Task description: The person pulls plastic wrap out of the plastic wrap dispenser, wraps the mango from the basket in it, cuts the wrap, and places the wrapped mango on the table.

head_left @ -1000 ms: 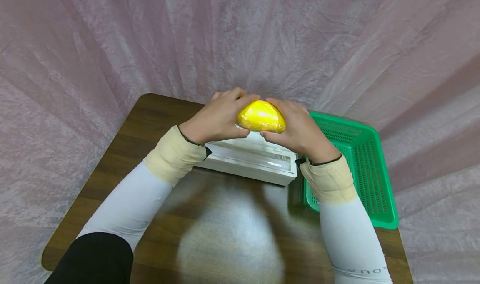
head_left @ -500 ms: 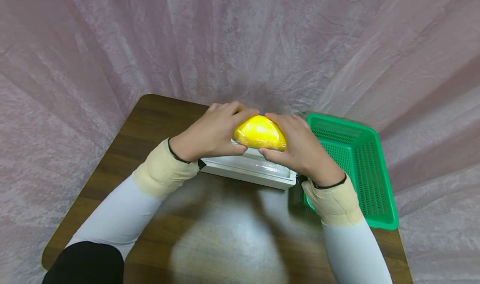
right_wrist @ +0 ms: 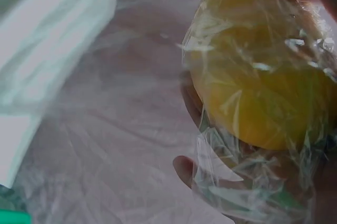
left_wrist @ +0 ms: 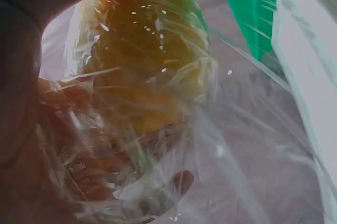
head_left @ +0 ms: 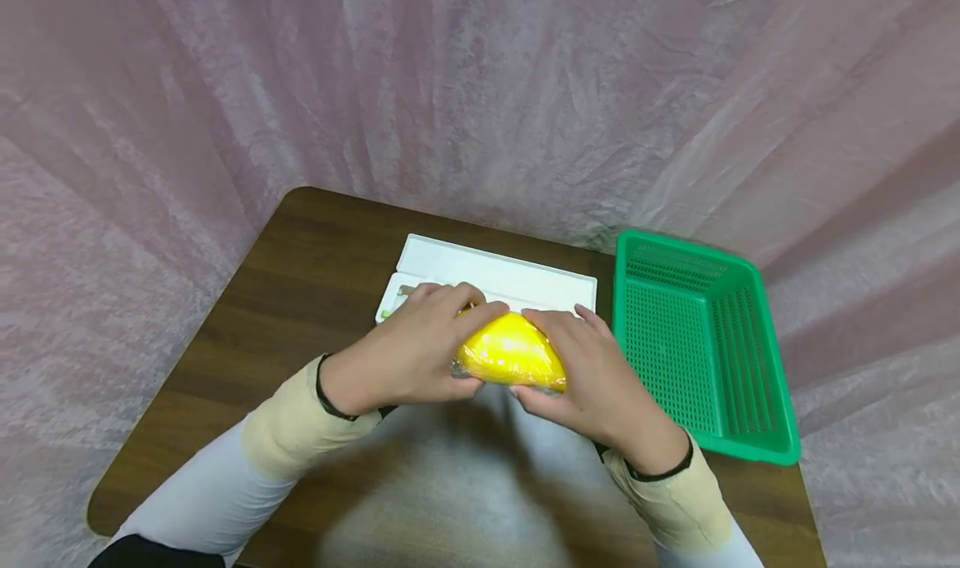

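Drawn toward the near edge of the counter [head_left: 277,318] since a second ago, the wrapped yellow piece [head_left: 512,353] is held by the white box [head_left: 510,274], left grip [head_left: 417,350] and right grip [head_left: 597,382] curled round its sides. Loose film [right_wrist: 258,195] bunched against it could, I'd guess, snag or tear if tugged.

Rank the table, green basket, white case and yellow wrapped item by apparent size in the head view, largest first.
1. Table, cut off by the frame's bottom edge.
2. Green basket.
3. White case, partly hidden, yet spanning wider than the last.
4. Yellow wrapped item, which may look enlarged, being held nearer the camera.
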The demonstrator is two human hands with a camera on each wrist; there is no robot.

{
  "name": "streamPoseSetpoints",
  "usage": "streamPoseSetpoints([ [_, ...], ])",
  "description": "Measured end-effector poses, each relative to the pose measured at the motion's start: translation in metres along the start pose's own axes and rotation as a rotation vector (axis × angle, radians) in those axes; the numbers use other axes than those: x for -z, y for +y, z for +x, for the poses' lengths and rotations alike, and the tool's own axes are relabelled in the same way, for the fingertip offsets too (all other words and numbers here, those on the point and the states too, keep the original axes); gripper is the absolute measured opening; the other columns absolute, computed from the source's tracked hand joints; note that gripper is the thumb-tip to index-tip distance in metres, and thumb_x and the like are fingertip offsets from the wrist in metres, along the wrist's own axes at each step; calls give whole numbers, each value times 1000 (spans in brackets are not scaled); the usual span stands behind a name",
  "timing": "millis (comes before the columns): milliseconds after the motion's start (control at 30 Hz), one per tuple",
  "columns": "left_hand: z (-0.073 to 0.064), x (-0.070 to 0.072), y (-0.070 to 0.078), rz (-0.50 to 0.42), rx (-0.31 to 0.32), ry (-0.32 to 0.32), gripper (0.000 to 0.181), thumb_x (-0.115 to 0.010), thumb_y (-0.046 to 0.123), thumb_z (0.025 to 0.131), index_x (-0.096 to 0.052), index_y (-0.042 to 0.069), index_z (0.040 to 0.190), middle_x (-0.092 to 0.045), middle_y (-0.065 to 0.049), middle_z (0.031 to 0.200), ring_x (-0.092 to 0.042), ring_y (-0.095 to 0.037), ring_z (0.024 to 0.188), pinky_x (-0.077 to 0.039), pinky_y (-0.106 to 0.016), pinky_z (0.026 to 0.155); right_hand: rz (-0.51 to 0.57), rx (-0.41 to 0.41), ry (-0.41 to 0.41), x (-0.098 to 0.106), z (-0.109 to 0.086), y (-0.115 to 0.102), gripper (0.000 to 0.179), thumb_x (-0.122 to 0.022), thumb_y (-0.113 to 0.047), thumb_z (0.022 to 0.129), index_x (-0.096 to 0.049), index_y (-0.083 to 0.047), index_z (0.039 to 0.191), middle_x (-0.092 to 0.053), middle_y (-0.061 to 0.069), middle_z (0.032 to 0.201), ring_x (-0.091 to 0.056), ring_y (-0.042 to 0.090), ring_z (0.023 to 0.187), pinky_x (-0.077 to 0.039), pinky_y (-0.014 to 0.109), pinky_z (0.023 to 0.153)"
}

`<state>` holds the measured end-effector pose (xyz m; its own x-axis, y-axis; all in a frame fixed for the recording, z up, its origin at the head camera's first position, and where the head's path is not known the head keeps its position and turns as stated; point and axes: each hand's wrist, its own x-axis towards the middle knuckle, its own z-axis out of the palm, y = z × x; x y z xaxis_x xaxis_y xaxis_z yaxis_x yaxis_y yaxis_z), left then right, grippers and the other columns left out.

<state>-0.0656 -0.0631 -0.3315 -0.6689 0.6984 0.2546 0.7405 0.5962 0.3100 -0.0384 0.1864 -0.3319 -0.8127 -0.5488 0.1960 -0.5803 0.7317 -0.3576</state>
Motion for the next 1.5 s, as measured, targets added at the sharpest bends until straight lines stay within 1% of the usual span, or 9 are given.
streamPoseSetpoints([
  [200, -21, -20, 10, -42, 27, -82, 76, -86, 43, 73, -52, 21, 138, -57, 2, 113, -56, -18, 101, -43, -43, 97, -8, -9, -34, -21, -24, -9, 78, -83, -46, 77, -51, -13, 140, -63, 1, 129, -60, 20, 116, -32, 63, 115],
  [367, -35, -40, 10, -94, 47, -147, 83, -91, 48, 68, -53, 22, 136, -57, 3, 115, -55, -16, 103, -44, -42, 95, 31, -11, -40, -45, -40, -10, 79, -86, -46, 75, -51, -15, 139, -63, -1, 129, -60, 17, 115, -34, 64, 112],
  [500, -45, -59, 9, -134, 73, -193, 86, -93, 49, 66, -53, 21, 136, -56, 3, 118, -54, -17, 107, -43, -43, 99, 58, -23, -42, -67, -50, -10, 80, -89, -45, 73, -52, -14, 137, -63, -1, 127, -60, 17, 115, -37, 64, 110],
  [600, -52, -75, 9, -139, 96, -199, 84, -93, 46, 67, -53, 21, 136, -56, 3, 118, -54, -16, 108, -44, -44, 100, 58, -48, -49, -82, -57, -9, 79, -89, -45, 72, -54, -14, 135, -64, -1, 126, -60, 19, 117, -37, 64, 110],
  [800, -64, -104, 9, -123, 136, -177, 74, -89, 36, 68, -55, 21, 132, -55, 2, 114, -52, -16, 104, -43, -41, 92, 42, -92, -62, -110, -66, -7, 78, -88, -47, 72, -54, -12, 134, -66, 2, 124, -62, 22, 115, -40, 63, 109],
  [1000, -71, -126, 6, -124, 160, -177, 74, -88, 34, 70, -55, 21, 134, -56, 0, 120, -54, -20, 113, -44, -48, 101, 72, -111, -51, -128, -72, -3, 79, -91, -43, 71, -55, -10, 133, -62, 7, 126, -60, 25, 116, -44, 56, 105],
  [1233, -75, -140, 1, -157, 187, -156, 71, -87, 34, 71, -57, 23, 135, -52, -9, 137, -48, -27, 129, -41, -53, 106, 80, -158, -81, -139, -74, 3, 79, -88, -44, 73, -55, -12, 137, -57, 8, 124, -55, 24, 113, -46, 49, 101],
  [1367, -73, -142, -3, -166, 182, -162, 70, -87, 37, 72, -59, 20, 135, -52, -3, 127, -48, -22, 120, -40, -47, 102, 57, -175, -102, -142, -74, 9, 80, -85, -48, 76, -55, -12, 141, -58, 7, 123, -54, 25, 116, -43, 49, 105],
  [1500, -69, -141, -9, -186, 196, -177, 75, -87, 42, 73, -57, 17, 137, -55, 0, 121, -52, -18, 111, -41, -43, 95, 69, -176, -97, -142, -72, 13, 73, -81, -48, 80, -56, -12, 139, -62, 5, 127, -56, 25, 118, -40, 51, 109],
])
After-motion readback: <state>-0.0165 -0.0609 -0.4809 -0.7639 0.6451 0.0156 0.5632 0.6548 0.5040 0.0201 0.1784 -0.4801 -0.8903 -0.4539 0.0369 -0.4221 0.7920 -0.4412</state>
